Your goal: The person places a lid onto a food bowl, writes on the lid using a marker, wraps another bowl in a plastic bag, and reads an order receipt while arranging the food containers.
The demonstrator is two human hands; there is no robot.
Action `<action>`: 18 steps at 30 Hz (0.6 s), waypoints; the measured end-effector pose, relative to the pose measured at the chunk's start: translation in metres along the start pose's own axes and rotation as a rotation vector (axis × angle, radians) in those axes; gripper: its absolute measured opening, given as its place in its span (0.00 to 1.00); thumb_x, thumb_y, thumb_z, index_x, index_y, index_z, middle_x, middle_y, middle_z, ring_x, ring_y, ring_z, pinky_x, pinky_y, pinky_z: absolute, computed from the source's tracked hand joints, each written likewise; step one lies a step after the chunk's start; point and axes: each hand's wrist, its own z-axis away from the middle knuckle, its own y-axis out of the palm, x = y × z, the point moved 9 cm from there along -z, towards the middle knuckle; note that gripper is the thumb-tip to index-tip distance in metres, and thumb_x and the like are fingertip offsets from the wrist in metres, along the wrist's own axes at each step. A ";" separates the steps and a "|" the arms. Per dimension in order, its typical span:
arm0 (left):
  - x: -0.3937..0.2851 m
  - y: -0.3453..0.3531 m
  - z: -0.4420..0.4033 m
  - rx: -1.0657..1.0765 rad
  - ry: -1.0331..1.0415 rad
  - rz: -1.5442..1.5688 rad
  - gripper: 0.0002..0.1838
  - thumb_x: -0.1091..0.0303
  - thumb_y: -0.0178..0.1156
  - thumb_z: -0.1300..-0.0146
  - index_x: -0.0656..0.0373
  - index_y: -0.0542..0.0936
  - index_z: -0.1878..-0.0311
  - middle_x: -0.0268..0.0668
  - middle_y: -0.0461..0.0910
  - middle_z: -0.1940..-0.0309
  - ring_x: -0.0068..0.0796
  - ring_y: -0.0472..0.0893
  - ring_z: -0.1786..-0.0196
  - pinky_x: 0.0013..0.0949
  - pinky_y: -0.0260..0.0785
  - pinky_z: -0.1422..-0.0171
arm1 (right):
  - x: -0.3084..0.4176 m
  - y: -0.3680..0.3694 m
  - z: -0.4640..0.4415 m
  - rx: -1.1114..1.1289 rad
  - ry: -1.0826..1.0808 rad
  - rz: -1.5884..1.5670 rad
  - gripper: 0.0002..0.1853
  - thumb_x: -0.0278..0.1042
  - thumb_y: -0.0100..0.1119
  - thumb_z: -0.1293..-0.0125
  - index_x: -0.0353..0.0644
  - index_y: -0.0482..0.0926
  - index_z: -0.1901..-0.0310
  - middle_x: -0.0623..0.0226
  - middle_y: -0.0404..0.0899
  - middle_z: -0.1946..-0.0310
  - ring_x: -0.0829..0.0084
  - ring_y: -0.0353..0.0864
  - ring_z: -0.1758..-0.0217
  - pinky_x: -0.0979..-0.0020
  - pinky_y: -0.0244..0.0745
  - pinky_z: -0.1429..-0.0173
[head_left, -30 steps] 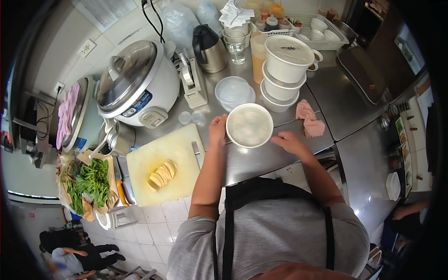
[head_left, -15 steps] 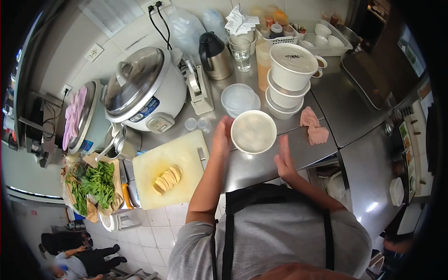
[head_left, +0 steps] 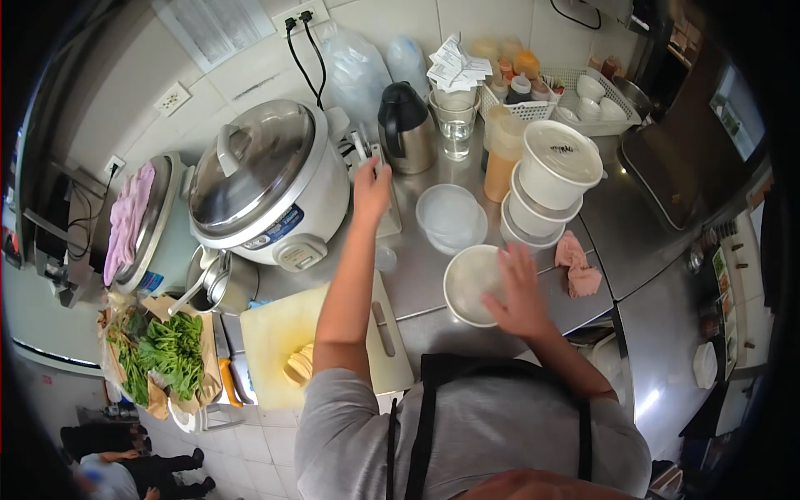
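Steel counter [head_left: 423, 287] under a white tub [head_left: 466, 285], pale tiled wall [head_left: 392, 21] behind.

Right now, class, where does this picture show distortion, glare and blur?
Head view: lines bend strongly near the edges, and the corners go black; head view: bright glare on the steel counter at lower right, softer reflections on the rice cooker lid; head view: the right hand looks slightly smeared, perhaps by motion.

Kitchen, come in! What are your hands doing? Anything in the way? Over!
Left hand at the tape dispenser, grip unclear. Right hand open over the white bowl. Plastic lids beyond it, seemingly not blocking.
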 end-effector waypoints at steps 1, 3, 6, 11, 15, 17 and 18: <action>0.005 0.003 -0.029 -0.001 0.023 -0.098 0.23 0.57 0.52 0.46 0.62 0.71 0.51 0.50 0.69 0.52 0.44 0.68 0.49 0.37 0.59 0.45 | 0.014 0.011 -0.005 0.111 -0.025 0.084 0.40 0.52 0.51 0.49 0.34 0.52 0.40 0.41 0.47 0.40 0.42 0.40 0.36 0.48 0.35 0.36; 0.018 0.005 -0.067 -0.056 -0.052 -0.272 0.24 0.54 0.50 0.46 0.61 0.71 0.50 0.51 0.67 0.50 0.48 0.65 0.46 0.39 0.56 0.42 | 0.025 0.029 -0.007 0.162 -0.066 0.188 0.40 0.55 0.53 0.51 0.38 0.55 0.41 0.43 0.50 0.41 0.42 0.44 0.36 0.44 0.36 0.38; 0.044 0.008 -0.105 -0.014 -0.219 -0.459 0.26 0.51 0.48 0.47 0.61 0.71 0.50 0.51 0.65 0.48 0.51 0.63 0.45 0.41 0.55 0.41 | 0.031 0.037 -0.011 0.196 -0.133 0.259 0.40 0.58 0.55 0.54 0.42 0.59 0.42 0.46 0.52 0.41 0.45 0.46 0.36 0.45 0.38 0.38; 0.089 0.023 -0.136 0.196 -0.320 -0.269 0.28 0.48 0.45 0.48 0.60 0.72 0.52 0.50 0.64 0.46 0.50 0.65 0.46 0.46 0.58 0.45 | 0.032 0.034 -0.014 0.274 -0.254 0.221 0.39 0.59 0.56 0.55 0.47 0.61 0.43 0.52 0.53 0.40 0.50 0.47 0.36 0.46 0.39 0.38; 0.034 0.007 -0.110 -0.056 -0.018 -0.595 0.23 0.56 0.48 0.47 0.62 0.72 0.53 0.50 0.66 0.49 0.50 0.65 0.47 0.48 0.60 0.51 | 0.033 0.032 -0.019 0.344 -0.316 0.209 0.38 0.59 0.56 0.55 0.48 0.61 0.43 0.55 0.53 0.40 0.52 0.47 0.35 0.48 0.40 0.37; -0.006 0.009 -0.081 -0.175 0.198 -0.623 0.22 0.60 0.50 0.48 0.62 0.71 0.52 0.49 0.64 0.49 0.50 0.63 0.46 0.49 0.58 0.49 | 0.031 0.035 -0.019 0.343 -0.330 0.198 0.38 0.58 0.56 0.55 0.48 0.61 0.43 0.55 0.53 0.39 0.52 0.47 0.35 0.49 0.39 0.37; -0.027 0.009 -0.063 -0.234 0.307 -0.636 0.21 0.62 0.52 0.49 0.62 0.71 0.52 0.48 0.63 0.48 0.51 0.62 0.45 0.49 0.56 0.48 | 0.032 0.034 -0.019 0.336 -0.339 0.202 0.37 0.57 0.56 0.55 0.48 0.61 0.43 0.55 0.54 0.40 0.53 0.49 0.36 0.50 0.41 0.37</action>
